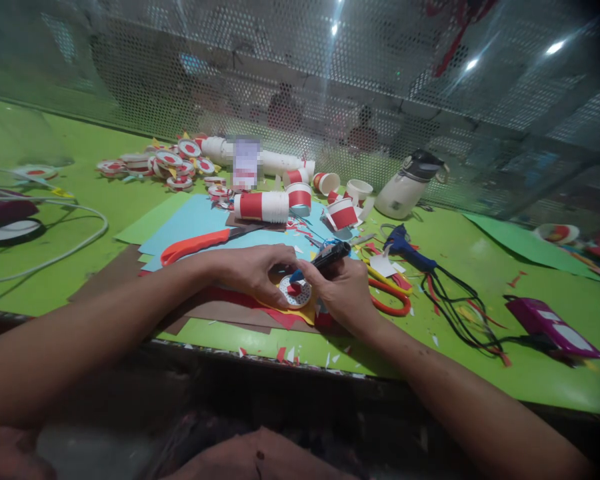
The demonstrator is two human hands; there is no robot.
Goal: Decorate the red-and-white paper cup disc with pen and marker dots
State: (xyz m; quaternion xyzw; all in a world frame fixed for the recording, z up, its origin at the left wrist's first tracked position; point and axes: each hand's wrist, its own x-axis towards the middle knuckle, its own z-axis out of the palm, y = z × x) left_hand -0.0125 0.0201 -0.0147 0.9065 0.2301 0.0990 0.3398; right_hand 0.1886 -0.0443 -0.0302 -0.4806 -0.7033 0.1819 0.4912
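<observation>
My left hand [250, 272] curls its fingers and thumb round the edge of a small white paper disc [304, 297] with dark dots and a red centre. Between the fingers of my right hand [347, 293] is a dark marker pen [333, 255], its blue tip end down at the disc. The disc lies over a yellow paper piece [307, 315] and brown sheets [215, 308]. Scissors with orange and yellow handles [395, 309] lie just right of my right hand. Beyond my left forearm rests an orange-handled cutter [195, 245].
Red-and-white paper cups [263, 207] stand or lie behind the hands, with a heap of decorated discs [170, 160] at the back left. A blue glue gun [410, 248], a white jug [403, 192] and a purple box [553, 325] with cables are to the right. Paper scraps litter the green table [465, 267].
</observation>
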